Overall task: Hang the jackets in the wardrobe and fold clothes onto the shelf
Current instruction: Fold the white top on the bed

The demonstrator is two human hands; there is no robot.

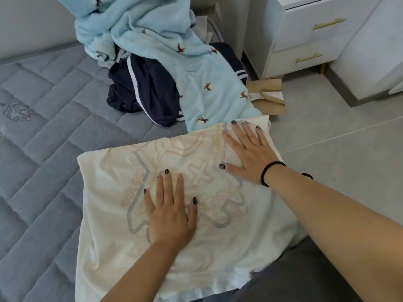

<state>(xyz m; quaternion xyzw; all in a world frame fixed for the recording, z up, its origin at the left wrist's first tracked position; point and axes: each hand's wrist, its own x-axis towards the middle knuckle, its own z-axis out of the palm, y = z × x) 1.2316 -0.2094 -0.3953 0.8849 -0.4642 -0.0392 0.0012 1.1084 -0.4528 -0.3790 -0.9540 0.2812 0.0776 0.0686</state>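
A cream garment (113, 225) with faint grey and peach print lies spread flat at the near edge of the grey quilted mattress (43, 149). My left hand (172, 212) presses flat on its middle, fingers straight. My right hand (246, 153) lies flat with fingers spread on its far right corner, near the mattress edge. Beyond it lies a light blue fleece garment (202, 90) with small brown motifs, heaped over a navy garment (139, 90) with white stripes.
A white bedside cabinet (309, 38) with gold handles stands at the right, on a pale tiled floor (338, 149). Brown cardboard pieces (268, 99) lie on the floor beside the bed. The wardrobe and shelf are out of view.
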